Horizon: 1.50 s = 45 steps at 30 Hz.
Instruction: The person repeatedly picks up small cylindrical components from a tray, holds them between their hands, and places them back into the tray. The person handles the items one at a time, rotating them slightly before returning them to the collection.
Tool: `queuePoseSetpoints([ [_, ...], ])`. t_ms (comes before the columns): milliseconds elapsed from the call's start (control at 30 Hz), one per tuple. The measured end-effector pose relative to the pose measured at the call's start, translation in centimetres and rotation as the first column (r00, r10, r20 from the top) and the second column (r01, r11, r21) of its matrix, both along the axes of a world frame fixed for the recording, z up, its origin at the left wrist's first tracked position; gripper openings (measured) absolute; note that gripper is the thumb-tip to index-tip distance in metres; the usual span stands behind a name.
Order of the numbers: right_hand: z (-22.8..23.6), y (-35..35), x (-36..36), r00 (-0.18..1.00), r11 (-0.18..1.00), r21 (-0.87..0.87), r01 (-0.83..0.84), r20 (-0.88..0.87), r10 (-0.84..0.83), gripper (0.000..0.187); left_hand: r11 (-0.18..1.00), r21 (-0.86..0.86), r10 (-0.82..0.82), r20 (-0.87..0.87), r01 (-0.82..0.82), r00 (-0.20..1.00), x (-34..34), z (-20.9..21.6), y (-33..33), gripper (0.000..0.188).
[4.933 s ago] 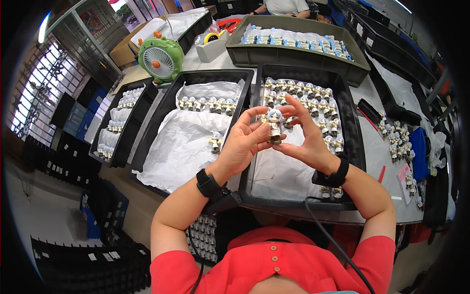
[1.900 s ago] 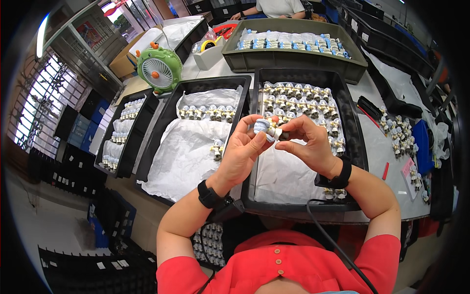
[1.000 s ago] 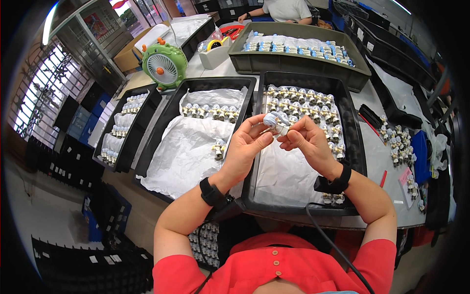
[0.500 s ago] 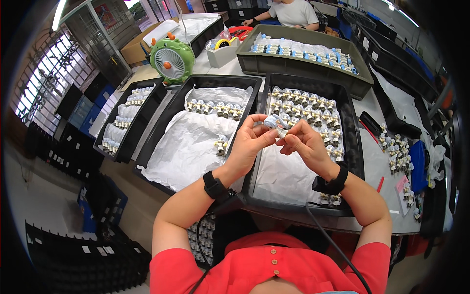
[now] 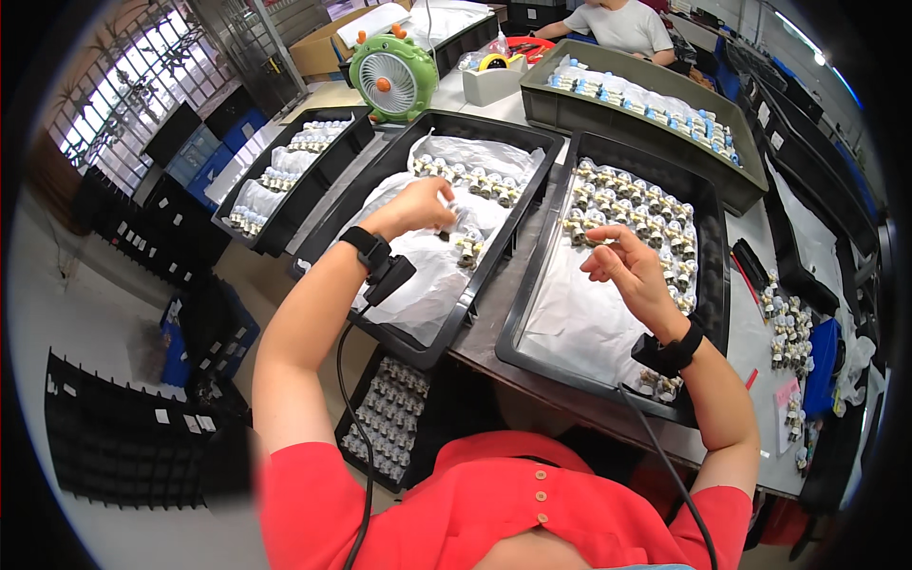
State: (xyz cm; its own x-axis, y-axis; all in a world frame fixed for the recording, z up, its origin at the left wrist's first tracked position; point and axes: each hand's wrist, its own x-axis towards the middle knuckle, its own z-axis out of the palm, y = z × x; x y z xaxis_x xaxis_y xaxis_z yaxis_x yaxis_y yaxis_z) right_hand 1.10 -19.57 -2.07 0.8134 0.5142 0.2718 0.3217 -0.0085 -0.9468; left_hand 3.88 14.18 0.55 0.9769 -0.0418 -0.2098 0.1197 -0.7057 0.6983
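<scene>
Over the middle black tray [image 5: 326,220], my left hand [image 5: 415,205] is closed on a small figurine [image 5: 446,228], blurred and partly hidden by the fingers. Just right of it, another white-and-gold figurine [image 5: 468,247] lies on the tray's paper liner. My right hand [image 5: 629,273] hovers above the right black tray [image 5: 532,313], thumb and forefinger apart with nothing between them. Close to its forefinger tip lies a figurine [image 5: 575,227] at the left end of a row; whether they touch I cannot tell.
A narrower black tray [image 5: 285,228] with figurines stands at the left. Behind are a green fan [image 5: 391,76], a tape dispenser [image 5: 494,84] and an olive tray [image 5: 541,106]. Loose figurines [image 5: 790,332] lie at the right. A person [image 5: 622,30] sits across the table.
My hands have separated from the figurine they held together. The left has carried a figurine left to the middle tray; the right has lowered over its tray. The view has shifted.
</scene>
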Motion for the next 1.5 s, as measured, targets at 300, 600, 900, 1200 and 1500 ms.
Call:
queuePoseSetpoints([
  [300,-1.0,-0.3,0.9,0.998,0.994,-0.098,0.057,0.022,-0.055,0.023,0.993,0.116,0.033,-0.163,-0.014,0.986,2.6,-5.0,1.9,0.029],
  [600,-3.1,-0.8,2.0,0.979,0.954,-0.234,0.188,0.128,-0.162,0.021,0.995,-0.093,-0.037,-0.189,0.019,0.981,2.5,-6.6,2.8,0.033],
  [900,-1.3,-0.1,8.2,0.848,0.675,-0.653,0.343,0.524,0.076,0.066,0.997,0.076,-0.019,0.154,0.007,0.988,2.7,-6.0,3.2,0.040],
  [1200,-2.2,0.8,8.5,0.861,0.514,-0.758,0.401,0.504,0.071,0.086,0.984,-0.176,0.062,0.473,0.025,0.879,3.0,-4.6,2.3,0.029],
  [1500,3.1,0.3,0.5,0.883,0.975,-0.111,0.191,0.453,-0.121,0.084,0.764,-0.534,-0.244,0.282,0.363,0.928,-2.3,2.8,-8.7,0.059],
])
